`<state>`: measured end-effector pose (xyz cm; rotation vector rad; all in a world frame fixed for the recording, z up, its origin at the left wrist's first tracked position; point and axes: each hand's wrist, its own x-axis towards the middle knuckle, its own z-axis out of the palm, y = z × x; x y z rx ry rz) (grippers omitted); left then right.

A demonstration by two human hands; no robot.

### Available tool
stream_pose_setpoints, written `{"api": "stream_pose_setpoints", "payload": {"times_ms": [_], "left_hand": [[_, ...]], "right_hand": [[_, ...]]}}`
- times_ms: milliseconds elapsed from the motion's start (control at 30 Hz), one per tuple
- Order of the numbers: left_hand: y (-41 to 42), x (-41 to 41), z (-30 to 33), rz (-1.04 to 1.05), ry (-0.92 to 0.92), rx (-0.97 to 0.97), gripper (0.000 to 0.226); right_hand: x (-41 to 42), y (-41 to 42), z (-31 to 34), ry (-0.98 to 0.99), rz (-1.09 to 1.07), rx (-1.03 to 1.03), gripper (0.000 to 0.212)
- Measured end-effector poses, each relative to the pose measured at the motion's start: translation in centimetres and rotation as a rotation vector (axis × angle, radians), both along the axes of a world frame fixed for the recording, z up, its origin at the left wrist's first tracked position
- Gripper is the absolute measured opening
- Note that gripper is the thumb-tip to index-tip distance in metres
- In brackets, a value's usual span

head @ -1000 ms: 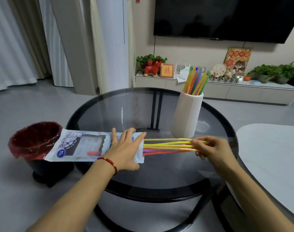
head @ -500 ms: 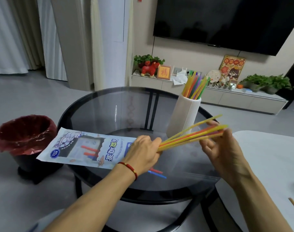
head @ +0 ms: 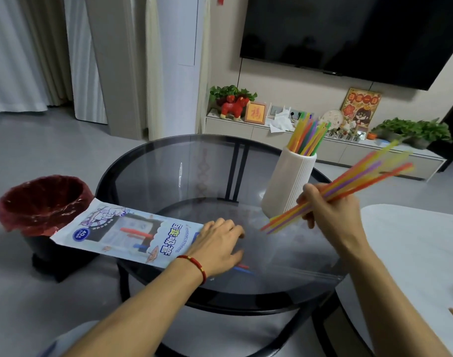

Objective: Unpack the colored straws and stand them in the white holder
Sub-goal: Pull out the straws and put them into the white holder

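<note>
- Two hands at work over a round glass table (head: 168,176).
- Right hand (head: 331,210) raised above the table, fingers curled tight around a bundle of colored straws (head: 349,189): yellow, orange, purple among them.
- Bundle tilted, lower ends down and left of the grip, just clear of the glass; upper ends fanning up and right of the grip, blurred.
- White holder (head: 287,184) just left of the gripping hand, upright on the glass, ribbed wall, partly behind the lower part of the bundle.
- Inside the holder, more straws (head: 308,136) standing and leaning, green, yellow, orange and purple tips above the rim.
- Left hand (head: 217,243) low and left of the grip, palm down, fingers loosely bent, resting on the near end of the straw package (head: 127,234); whether pinching it or only pressing, cannot tell.
- Package flat on the glass, printed blue and white, far end overhanging the table edge toward a bin with a red liner (head: 42,202).
- A few loose straws, red and blue (head: 242,267), lying at the mouth of the package just beyond the left hand's fingers.
- Red cord bracelet (head: 194,262) on the left wrist.
- Pale tabletop (head: 413,253) below and right of the gripping hand.
</note>
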<state>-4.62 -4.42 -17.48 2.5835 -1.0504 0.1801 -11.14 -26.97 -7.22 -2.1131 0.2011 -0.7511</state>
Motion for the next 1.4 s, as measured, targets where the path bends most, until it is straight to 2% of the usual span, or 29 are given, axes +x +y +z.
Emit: {"api": "stream_pose_setpoints", "payload": {"times_ms": [133, 233, 400, 600, 767, 900, 1067, 1167, 1267, 1400], "left_hand": [[0.1, 0.0, -0.2, -0.004, -0.006, 0.005, 0.04], [0.0, -0.2, -0.4, 0.008, -0.009, -0.016, 0.036], [-0.3, -0.3, -0.3, 0.006, -0.007, -0.049, 0.033], [-1.0, -0.5, -0.2, -0.001, 0.026, -0.065, 0.033], [-1.5, -0.6, -0.1, -0.002, 0.026, -0.068, 0.033], [-1.6, -0.6, 0.1, -0.017, 0.055, -0.144, 0.032], [-1.8, -0.5, 0.8, -0.031, 0.076, -0.366, 0.027], [-1.7, -0.4, 1.0, -0.02, 0.068, -0.393, 0.026], [-1.5, -0.4, 1.0, -0.011, 0.068, -0.375, 0.026], [-1.4, -0.4, 1.3, 0.004, 0.06, -0.371, 0.028]], "right_hand": [[1.7, -0.3, 1.4, 0.139, -0.013, -0.224, 0.03], [2.0, 0.6, -0.4, 0.272, 0.026, -0.332, 0.03], [2.1, 0.2, -2.5, 0.327, -0.038, -0.297, 0.031], [2.5, 0.0, -2.0, 0.407, 0.005, -0.256, 0.018], [2.6, 0.6, -2.2, 0.419, 0.047, -0.261, 0.019], [2.3, 0.5, -1.7, 0.318, 0.056, -0.191, 0.022], [2.5, -0.3, 3.1, -0.117, 0.008, 0.286, 0.022], [3.4, -1.4, 6.6, -0.28, -0.04, 0.409, 0.018], [4.7, -2.4, 8.8, -0.331, -0.145, 0.26, 0.025], [6.3, -2.2, 9.9, -0.2, -0.26, -0.044, 0.028]]}}
